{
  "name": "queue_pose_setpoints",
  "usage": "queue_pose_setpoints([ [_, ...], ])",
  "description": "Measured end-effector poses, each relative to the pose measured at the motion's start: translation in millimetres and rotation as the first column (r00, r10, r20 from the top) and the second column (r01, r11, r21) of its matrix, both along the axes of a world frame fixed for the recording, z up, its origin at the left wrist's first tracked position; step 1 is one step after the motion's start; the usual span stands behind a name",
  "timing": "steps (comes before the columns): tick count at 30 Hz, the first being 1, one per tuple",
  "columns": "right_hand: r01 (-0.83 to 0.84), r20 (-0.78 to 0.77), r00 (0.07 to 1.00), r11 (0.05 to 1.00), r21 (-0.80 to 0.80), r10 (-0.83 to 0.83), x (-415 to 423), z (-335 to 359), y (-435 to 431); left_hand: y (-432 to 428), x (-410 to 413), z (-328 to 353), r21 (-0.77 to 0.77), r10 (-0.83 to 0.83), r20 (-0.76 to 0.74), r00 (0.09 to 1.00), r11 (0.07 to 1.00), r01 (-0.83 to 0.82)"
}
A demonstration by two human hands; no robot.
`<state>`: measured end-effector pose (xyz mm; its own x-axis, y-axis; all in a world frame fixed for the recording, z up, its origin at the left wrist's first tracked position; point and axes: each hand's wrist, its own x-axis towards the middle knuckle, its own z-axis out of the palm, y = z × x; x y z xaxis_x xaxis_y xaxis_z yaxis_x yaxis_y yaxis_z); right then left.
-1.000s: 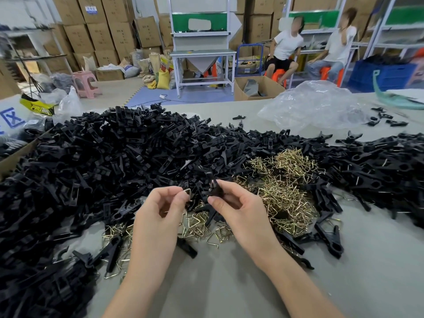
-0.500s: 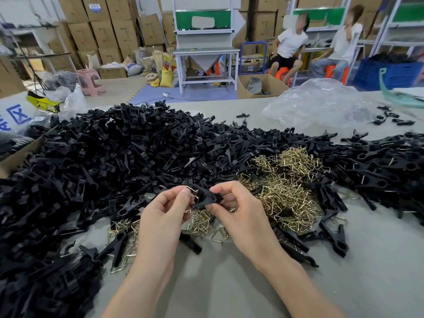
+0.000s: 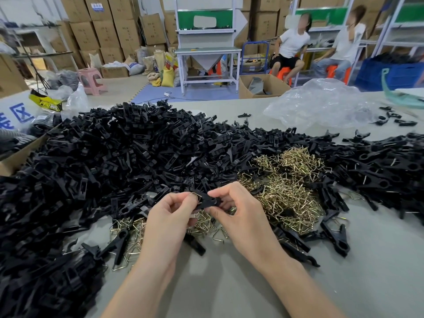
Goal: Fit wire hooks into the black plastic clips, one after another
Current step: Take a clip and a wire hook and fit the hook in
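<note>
Black clip [image 3: 207, 200], pinched by left hand [image 3: 169, 219] and right hand [image 3: 243, 216], hook [image 3: 197, 195] barely visible

Bare grey table [image 3: 344, 283] near the body; clip heap [image 3: 114, 157] left and ahead, hook pile [image 3: 286, 191] right.

Both hands are up over the grey table [image 3: 344, 283], close together. The right hand [image 3: 243, 216] pinches a black clip [image 3: 207, 199], fingers curled round it. The left hand [image 3: 167, 216] pinches a wire hook [image 3: 195, 194] right at the clip's left end. Behind them sprawls a heap of clips [image 3: 114, 161], with the pile of brass hooks [image 3: 282, 187] beside it.
</note>
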<state>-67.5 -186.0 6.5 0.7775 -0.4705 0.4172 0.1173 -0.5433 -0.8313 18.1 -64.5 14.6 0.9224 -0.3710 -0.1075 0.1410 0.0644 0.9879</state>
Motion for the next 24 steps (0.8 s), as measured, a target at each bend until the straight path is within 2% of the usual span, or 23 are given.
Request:
queue_pose_setpoints([
  [4,0.012,0.0,1.0,1.0,-0.023,-0.012,-1,-1,-2,-1,0,0,-0.055,-0.046,-0.059,0.997,0.998,0.042],
  [8,-0.019,-0.004,1.0,1.0,-0.019,0.019,-1,0,1,-2,-3,2,-0.026,-0.073,-0.014,0.997,0.997,0.073],
  [12,-0.002,0.014,1.0,1.0,-0.007,0.002,1,0,1,1,-3,9,-0.03,0.01,0.028,1.0,0.999,-0.009],
  [24,0.002,0.008,1.0,1.0,-0.007,-0.002,1,-1,1,1,-5,6,0.068,-0.015,0.121,0.993,0.998,0.006],
])
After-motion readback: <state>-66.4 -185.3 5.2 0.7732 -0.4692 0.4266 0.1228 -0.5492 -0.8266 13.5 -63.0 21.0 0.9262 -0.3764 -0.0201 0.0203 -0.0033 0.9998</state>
